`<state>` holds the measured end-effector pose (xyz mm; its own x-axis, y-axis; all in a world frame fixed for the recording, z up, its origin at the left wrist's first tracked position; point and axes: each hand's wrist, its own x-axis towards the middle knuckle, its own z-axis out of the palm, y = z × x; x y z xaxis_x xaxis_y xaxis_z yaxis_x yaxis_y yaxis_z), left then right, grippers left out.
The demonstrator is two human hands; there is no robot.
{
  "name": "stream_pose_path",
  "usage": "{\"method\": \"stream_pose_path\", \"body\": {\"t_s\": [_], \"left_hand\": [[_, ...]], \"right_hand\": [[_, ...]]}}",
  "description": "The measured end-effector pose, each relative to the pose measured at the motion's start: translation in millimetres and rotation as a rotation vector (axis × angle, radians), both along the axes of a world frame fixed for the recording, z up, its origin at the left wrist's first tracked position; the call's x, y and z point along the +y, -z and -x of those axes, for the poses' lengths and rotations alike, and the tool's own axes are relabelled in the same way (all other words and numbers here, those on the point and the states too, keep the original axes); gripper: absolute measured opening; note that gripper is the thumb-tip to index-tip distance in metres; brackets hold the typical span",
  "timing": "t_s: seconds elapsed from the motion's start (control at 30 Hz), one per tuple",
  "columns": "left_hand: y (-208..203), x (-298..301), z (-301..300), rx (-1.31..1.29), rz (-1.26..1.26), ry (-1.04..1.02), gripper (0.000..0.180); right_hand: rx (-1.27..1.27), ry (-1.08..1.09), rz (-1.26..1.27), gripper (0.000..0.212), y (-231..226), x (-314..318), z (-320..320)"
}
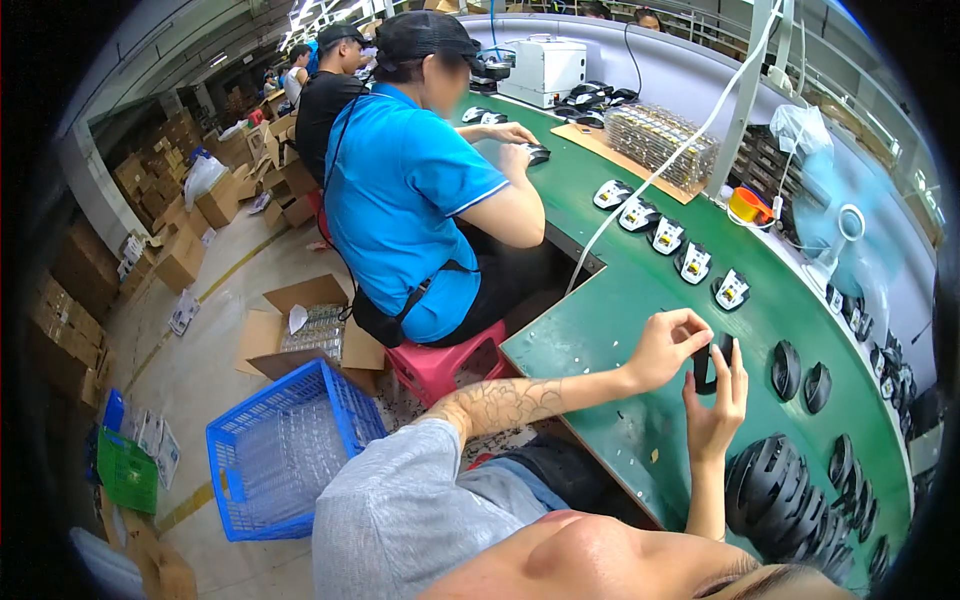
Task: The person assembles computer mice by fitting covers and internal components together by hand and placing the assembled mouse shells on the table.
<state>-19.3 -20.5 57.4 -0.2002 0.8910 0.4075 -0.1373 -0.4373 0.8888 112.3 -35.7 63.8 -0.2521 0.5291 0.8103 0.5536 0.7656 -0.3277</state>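
Above the green worktable (640, 400), my left hand (672, 350) and my right hand (718, 405) hold a dark computer mouse shell (706, 372) between them. The left thumb and fingertips pinch its upper left edge. My right fingers close on its right and lower sides. How its inner side looks cannot be made out. Right of my hands lie two black mouse covers (786, 370). A row of open mouse bases (692, 262) with white and yellow inner parts runs beyond my hands. Beside my right forearm, black mouse shells (775, 490) lie heaped.
A co-worker in a blue shirt (400, 190) sits on a pink stool (445, 362) at my left, handling a mouse. A blue crate (228, 500) of clear plastic trays stands on the floor. Across the table hangs a white cable (655, 172). A small fan (848, 225) stands behind.
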Motion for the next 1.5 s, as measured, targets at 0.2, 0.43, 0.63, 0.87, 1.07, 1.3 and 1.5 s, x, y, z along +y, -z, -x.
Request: {"method": "stream_pose_path", "body": {"t_s": [0.2, 0.43, 0.63, 0.87, 1.07, 1.3, 1.5], "left_hand": [[-1.6, 93.8, 23.4, 0.156, 0.049, 0.174, 0.017], [36.1, 201.7, 47.8, 1.126, 0.056, -0.611, 0.062], [35.4, 225.4, -25.6, 1.431, -0.015, -0.382, 0.08], [14.4, 244.3, -65.1, 1.251, 0.396, -0.347, 0.071], [3.4, 207.2, -75.1, 0.99, 0.041, -0.148, 0.065], [19.4, 149.4, -8.7, -0.471, 0.64, 0.689, 0.021], [21.7, 100.5, 10.6, -0.478, 0.606, 0.559, 0.049]], "right_hand": [[0.046, 0.054, -0.056, 0.037, 8.0, 20.4, -9.6], [0.058, -0.053, -0.022, 0.035, 27.1, 26.4, -5.9], [0.066, 0.014, -0.041, 0.036, 34.2, 30.2, -23.5], [0.125, 0.042, -0.069, 0.032, 28.8, 34.6, -17.4], [0.16, 0.074, 0.014, 0.033, 33.2, 37.9, -26.8], [0.422, 0.043, 0.078, 0.048, 22.0, 31.7, -21.6], [0.291, 0.078, 0.092, 0.063, 25.8, 43.7, -26.3]]}}
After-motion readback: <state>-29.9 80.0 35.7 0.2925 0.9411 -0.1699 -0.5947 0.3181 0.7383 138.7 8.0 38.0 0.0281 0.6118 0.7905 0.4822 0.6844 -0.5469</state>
